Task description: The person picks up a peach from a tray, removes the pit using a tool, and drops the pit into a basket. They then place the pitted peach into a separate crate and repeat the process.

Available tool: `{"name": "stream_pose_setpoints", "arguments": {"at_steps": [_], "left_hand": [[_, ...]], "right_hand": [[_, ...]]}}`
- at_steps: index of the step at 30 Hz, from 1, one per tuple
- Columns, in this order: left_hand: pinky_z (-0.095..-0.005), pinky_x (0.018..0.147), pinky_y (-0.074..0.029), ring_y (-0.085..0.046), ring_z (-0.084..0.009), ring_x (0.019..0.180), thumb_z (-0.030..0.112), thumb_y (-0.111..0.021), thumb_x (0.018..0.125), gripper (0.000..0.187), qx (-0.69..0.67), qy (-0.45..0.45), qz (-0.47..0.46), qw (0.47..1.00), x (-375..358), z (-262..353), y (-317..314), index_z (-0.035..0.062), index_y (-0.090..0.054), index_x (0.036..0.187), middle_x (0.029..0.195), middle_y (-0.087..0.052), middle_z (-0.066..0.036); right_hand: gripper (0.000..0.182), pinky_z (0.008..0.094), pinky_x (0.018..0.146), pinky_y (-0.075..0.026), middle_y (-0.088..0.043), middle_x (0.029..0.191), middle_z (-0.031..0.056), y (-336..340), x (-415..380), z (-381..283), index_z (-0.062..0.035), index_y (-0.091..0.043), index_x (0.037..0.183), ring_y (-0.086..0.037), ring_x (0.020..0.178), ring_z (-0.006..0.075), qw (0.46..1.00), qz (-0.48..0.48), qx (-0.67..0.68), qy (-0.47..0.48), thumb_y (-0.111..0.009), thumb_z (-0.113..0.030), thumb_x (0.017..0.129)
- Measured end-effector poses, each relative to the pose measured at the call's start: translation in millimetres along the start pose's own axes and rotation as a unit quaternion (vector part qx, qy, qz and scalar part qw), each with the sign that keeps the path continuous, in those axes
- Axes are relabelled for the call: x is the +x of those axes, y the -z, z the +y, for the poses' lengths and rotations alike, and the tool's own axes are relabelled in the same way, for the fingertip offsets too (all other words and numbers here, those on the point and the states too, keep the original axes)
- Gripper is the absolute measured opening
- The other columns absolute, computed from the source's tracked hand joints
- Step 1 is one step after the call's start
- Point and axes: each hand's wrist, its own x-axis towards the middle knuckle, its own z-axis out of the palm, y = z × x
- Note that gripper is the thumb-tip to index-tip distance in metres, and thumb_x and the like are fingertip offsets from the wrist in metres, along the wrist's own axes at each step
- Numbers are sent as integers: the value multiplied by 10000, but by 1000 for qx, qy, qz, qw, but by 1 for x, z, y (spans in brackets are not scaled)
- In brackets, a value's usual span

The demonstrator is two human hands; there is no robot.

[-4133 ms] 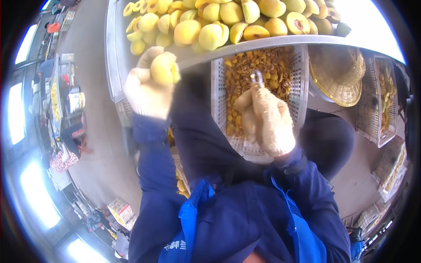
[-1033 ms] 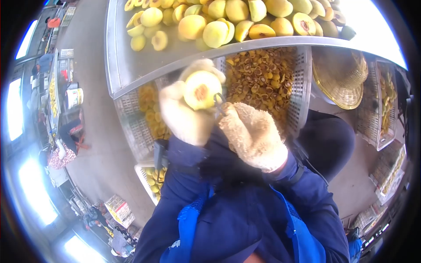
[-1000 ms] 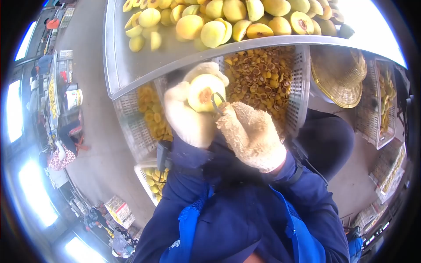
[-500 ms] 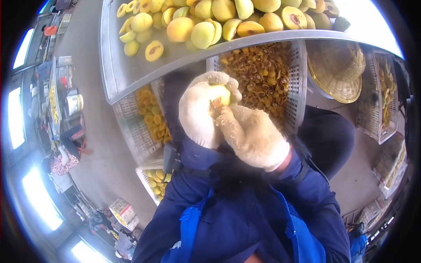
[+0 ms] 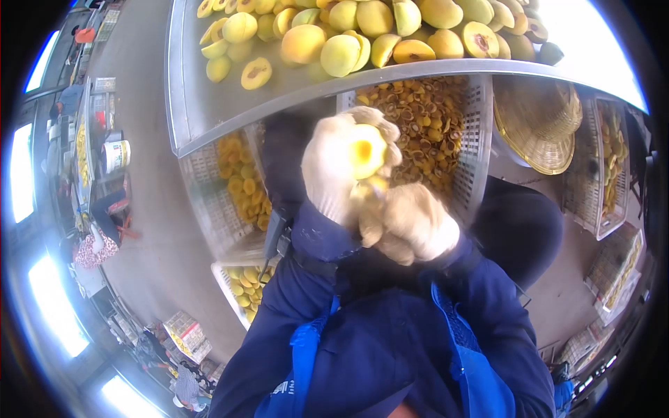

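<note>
My left hand (image 5: 327, 164), in a pale knitted glove, is closed around a halved yellow peach (image 5: 366, 151). The peach's cut face, orange at its centre, is turned up toward me. Just below and to the right, my right hand (image 5: 418, 221) wears a stained glove and has its fingers curled closed. Blur at its fingertips hides what it grips, if anything. A small yellowish bit shows between the two hands, too smeared to name. Both hands are above my lap, in front of the metal table (image 5: 279, 104).
Peaches (image 5: 341, 54), many halved, lie on the table. Beneath it stand a crate of brown-orange scraps (image 5: 432, 132) and a crate of peach halves (image 5: 244, 181). A woven straw hat (image 5: 540, 129) lies to the right, near another crate (image 5: 603, 202). People sit far left.
My hands have parted slightly; the right has dropped down and to the right. The peach in my left hand now shows its cut face. The view has shifted a little.
</note>
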Motion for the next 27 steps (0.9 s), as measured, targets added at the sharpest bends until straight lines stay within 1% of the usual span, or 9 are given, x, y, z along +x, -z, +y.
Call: {"name": "stream_pose_setpoints", "arguments": {"at_steps": [2,4,5,8,12,16,19,22,27], "left_hand": [[-347,657,-545,-699,-286,769,329,-521,1044,360,-91,20,20,995,4,4,8,5,-670,1088,959,-732,-184],[-359,644,-550,-709,-303,760,324,-528,1050,349,-108,20,17,994,7,10,17,14,-675,1110,975,-740,-195],[-363,633,-559,-718,-315,760,324,-524,1047,359,-99,18,27,995,5,14,21,10,-688,1104,973,-744,-202],[-363,609,-593,-756,-339,751,310,-592,1031,365,12,-64,63,996,-4,30,62,-22,-711,1125,983,-766,-213],[-408,1062,-543,-735,-303,1173,199,-697,935,396,617,-223,279,701,-12,100,106,-6,-755,1269,1212,-783,-204],[-420,1120,-503,-679,-340,1317,461,-748,971,641,689,-256,252,630,69,131,114,-11,-678,1400,1350,-744,-221],[-415,1012,-573,-741,-326,1168,466,-763,965,614,737,-184,103,642,129,135,127,-47,-701,1295,1217,-782,-203],[-361,901,-601,-734,-259,1088,299,-768,959,459,407,-212,51,887,119,121,127,-26,-697,1275,1152,-771,-144],[-286,574,-515,-687,-246,756,266,-806,825,669,91,-128,-126,980,38,87,77,20,-609,1415,1108,-729,-212]], "right_hand": [[461,294,464,-403,-594,602,33,-15,-2,4,-9,-743,990,-543,479,149,988,113,-85,58,-659,-449,1096],[417,309,432,-404,-595,634,2,-10,15,22,-68,-686,957,-503,453,158,942,256,201,79,-629,-452,1110],[371,320,401,-398,-587,664,-27,-7,28,36,-116,-642,963,-452,427,156,807,312,500,38,-600,-448,1125],[414,287,388,-356,-537,636,10,9,23,50,-98,-654,1028,-415,425,130,811,389,436,31,-548,-480,1147],[517,278,387,-321,-499,568,37,-17,16,19,-29,-688,1026,-411,412,153,903,305,290,84,-522,-503,1152],[560,289,389,-335,-527,549,59,-18,24,20,7,-681,1031,-426,389,154,913,349,209,24,-513,-513,1155],[574,284,391,-343,-544,552,61,-25,23,10,17,-691,1028,-450,392,151,936,347,62,2,-504,-510,1160],[475,266,414,-329,-538,556,29,-23,21,8,16,-719,1048,-447,412,111,947,312,29,64,-568,-421,1156],[304,262,487,-412,-613,722,-2,-25,28,6,-7,-722,1108,-537,535,63,913,276,-222,202,-616,-290,1141]]}}
